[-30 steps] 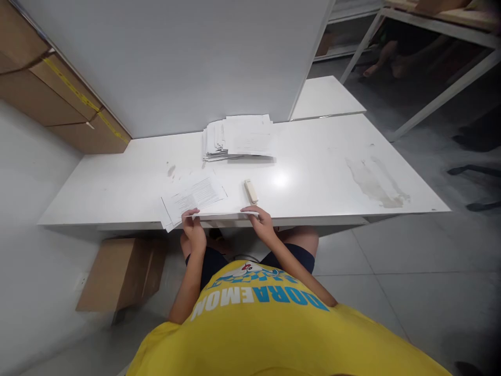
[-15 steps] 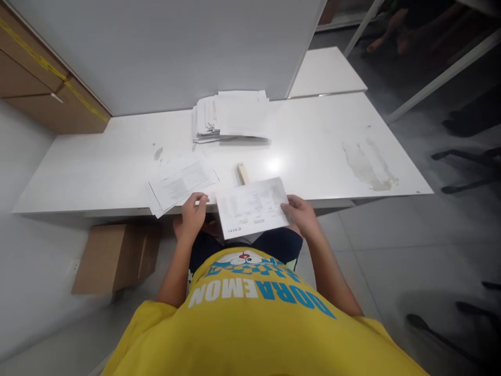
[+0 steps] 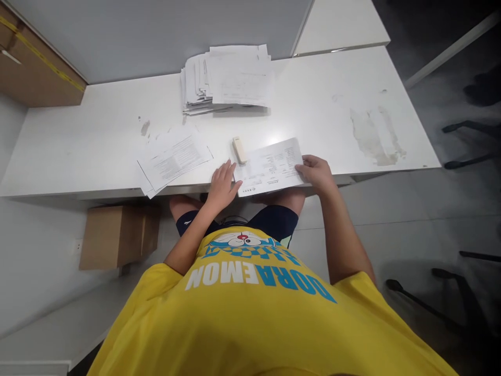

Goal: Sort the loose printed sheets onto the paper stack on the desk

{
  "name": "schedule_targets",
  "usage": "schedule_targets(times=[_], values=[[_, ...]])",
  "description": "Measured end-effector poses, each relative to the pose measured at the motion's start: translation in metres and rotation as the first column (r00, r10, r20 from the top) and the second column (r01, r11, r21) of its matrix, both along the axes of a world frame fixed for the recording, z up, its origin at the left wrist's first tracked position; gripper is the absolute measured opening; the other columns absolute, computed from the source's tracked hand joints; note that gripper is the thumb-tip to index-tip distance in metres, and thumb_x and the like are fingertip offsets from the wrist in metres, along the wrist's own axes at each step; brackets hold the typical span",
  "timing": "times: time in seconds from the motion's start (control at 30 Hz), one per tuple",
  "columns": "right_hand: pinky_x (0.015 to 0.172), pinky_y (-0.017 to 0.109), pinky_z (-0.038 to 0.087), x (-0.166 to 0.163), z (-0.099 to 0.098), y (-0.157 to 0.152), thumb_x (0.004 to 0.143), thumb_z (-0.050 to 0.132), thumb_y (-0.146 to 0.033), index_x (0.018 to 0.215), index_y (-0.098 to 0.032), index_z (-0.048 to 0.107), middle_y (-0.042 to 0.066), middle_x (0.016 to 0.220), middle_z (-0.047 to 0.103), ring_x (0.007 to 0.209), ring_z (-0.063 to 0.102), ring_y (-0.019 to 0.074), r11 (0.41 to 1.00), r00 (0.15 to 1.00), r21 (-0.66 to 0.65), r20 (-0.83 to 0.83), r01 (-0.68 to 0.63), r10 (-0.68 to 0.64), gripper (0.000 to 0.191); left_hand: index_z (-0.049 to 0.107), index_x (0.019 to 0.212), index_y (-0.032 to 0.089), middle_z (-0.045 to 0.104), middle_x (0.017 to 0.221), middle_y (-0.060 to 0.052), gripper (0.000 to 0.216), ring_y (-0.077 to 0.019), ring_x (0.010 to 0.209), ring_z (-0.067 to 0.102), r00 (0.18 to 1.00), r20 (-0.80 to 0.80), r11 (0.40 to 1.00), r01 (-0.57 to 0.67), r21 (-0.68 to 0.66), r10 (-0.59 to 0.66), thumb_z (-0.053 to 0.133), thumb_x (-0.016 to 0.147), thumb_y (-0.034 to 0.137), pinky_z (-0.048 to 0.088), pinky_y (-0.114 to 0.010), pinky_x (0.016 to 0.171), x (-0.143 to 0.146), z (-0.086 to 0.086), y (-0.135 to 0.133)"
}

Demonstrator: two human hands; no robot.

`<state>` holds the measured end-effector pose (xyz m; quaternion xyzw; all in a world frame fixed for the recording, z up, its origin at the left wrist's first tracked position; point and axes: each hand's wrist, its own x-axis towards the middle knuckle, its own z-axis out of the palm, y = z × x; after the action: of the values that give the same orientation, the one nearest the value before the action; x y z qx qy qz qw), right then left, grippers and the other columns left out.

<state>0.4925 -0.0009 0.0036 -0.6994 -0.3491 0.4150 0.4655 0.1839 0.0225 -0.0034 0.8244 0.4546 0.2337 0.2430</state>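
Observation:
My right hand (image 3: pixel 316 172) pinches the right edge of a printed sheet of paper (image 3: pixel 272 167), which lies over the front of the desk. At the sheet's left edge is my left hand (image 3: pixel 224 184), fingers spread and resting at the desk edge, with the thumb close to the paper. A small cream-coloured stapler-like block (image 3: pixel 239 150) sits just behind the sheet's upper left corner. Left of my left hand lie a few loose printed sheets (image 3: pixel 174 163), fanned slightly and overhanging the front edge.
A thick, uneven stack of papers (image 3: pixel 238 78) stands at the back of the white desk (image 3: pixel 313 115), against a grey panel (image 3: pixel 156 36). Cardboard boxes are at the back left (image 3: pixel 43 68) and under the desk (image 3: pixel 104 237). Chair legs (image 3: pixel 422 308) show on the right.
The sheet in my right hand has moved forward from over my lap onto the desk front. My left hand has opened and come to the sheet's left edge. The view has tilted down.

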Motion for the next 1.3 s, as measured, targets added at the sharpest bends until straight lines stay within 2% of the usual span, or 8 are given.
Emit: schedule_targets(times=[0.13,0.3,0.47,0.63,0.87,1.07,1.2,1.3], values=[[0.071,0.032,0.051,0.011,-0.002,0.018,0.058,0.067,-0.022,0.082,-0.015,0.07,0.005,0.079,0.071,0.075,0.064,0.0191,1.0,1.0,0.008,0.006,-0.026,0.026,0.025,0.035,0.151,0.016,0.03,0.162,-0.017,0.066,-0.0332,0.151,0.026,0.998,-0.023,0.994,0.059,0.095,-0.057,0.032,0.1,0.058,0.024,-0.051,0.122,0.007,0.008,0.008],[0.069,0.032,0.051,0.009,-0.009,0.018,0.062,0.066,-0.028,0.087,-0.015,0.07,0.005,0.081,0.071,0.075,0.063,0.0192,1.0,1.0,0.03,0.025,0.004,-0.005,0.029,0.04,0.15,0.018,0.036,0.16,-0.012,0.055,-0.0278,0.153,0.025,0.986,-0.092,0.962,0.159,0.221,-0.142,0.025,0.104,0.045,0.029,-0.049,0.121,0.02,0.02,0.03],[0.071,0.032,0.051,0.006,-0.015,0.014,0.063,0.066,-0.031,0.093,-0.015,0.071,0.005,0.084,0.072,0.077,0.064,0.0195,1.0,0.999,0.019,0.046,0.023,-0.023,0.035,0.048,0.144,0.015,0.048,0.152,-0.013,0.047,-0.0251,0.149,0.034,0.971,-0.108,0.945,0.235,0.225,-0.216,0.03,0.104,0.033,0.034,-0.048,0.12,0.023,0.006,0.043],[0.074,0.033,0.053,0.006,-0.019,0.015,0.065,0.066,-0.034,0.097,-0.016,0.072,0.006,0.089,0.074,0.083,0.067,0.0219,1.0,0.998,0.028,0.063,-0.001,-0.001,0.037,0.051,0.142,0.018,0.051,0.15,-0.01,0.044,-0.0224,0.148,0.037,0.98,-0.027,0.948,0.198,0.249,-0.197,0.032,0.104,0.028,0.038,-0.049,0.119,0.019,-0.01,0.042],[0.077,0.036,0.054,0.003,-0.023,0.011,0.068,0.065,-0.036,0.104,-0.018,0.071,0.006,0.094,0.075,0.088,0.068,0.0243,1.0,0.998,0.021,0.066,0.021,-0.022,0.041,0.048,0.144,0.019,0.048,0.152,-0.008,0.046,-0.0219,0.149,0.034,0.977,-0.102,0.949,0.208,0.238,-0.189,0.036,0.1,0.017,0.039,-0.048,0.119,0.017,-0.011,0.036],[0.08,0.039,0.054,-0.001,-0.023,0.015,0.068,0.062,-0.037,0.103,-0.018,0.07,0.006,0.093,0.075,0.086,0.068,0.0248,0.999,0.995,0.027,0.088,0.038,-0.041,0.041,0.05,0.143,0.019,0.05,0.151,-0.009,0.049,-0.024,0.148,0.037,0.938,-0.286,0.944,0.26,0.202,-0.197,0.042,0.094,0.013,0.041,-0.048,0.115,0.015,0.01,0.04],[0.079,0.039,0.053,-0.006,-0.019,0.018,0.067,0.061,-0.037,0.098,-0.019,0.07,0.006,0.091,0.075,0.086,0.068,0.0247,0.999,0.996,0.049,0.087,0.024,-0.029,0.037,0.059,0.133,0.02,0.061,0.141,-0.01,0.042,-0.0257,0.139,0.049,0.861,-0.409,0.874,0.421,0.241,-0.302,0.046,0.094,0.015,0.049,-0.045,0.104,0.008,0.031,0.06],[0.075,0.037,0.054,-0.005,-0.014,0.017,0.066,0.061,-0.037,0.093,-0.019,0.069,0.006,0.085,0.074,0.082,0.068,0.0239,0.998,0.999,0.067,0.039,0.002,-0.005,0.034,0.057,0.135,0.02,0.062,0.138,-0.011,0.042,-0.0268,0.137,0.051,0.847,-0.406,0.845,0.468,0.258,-0.345,0.046,0.095,0.015,0.049,-0.044,0.102,0.004,0.033,0.07]])
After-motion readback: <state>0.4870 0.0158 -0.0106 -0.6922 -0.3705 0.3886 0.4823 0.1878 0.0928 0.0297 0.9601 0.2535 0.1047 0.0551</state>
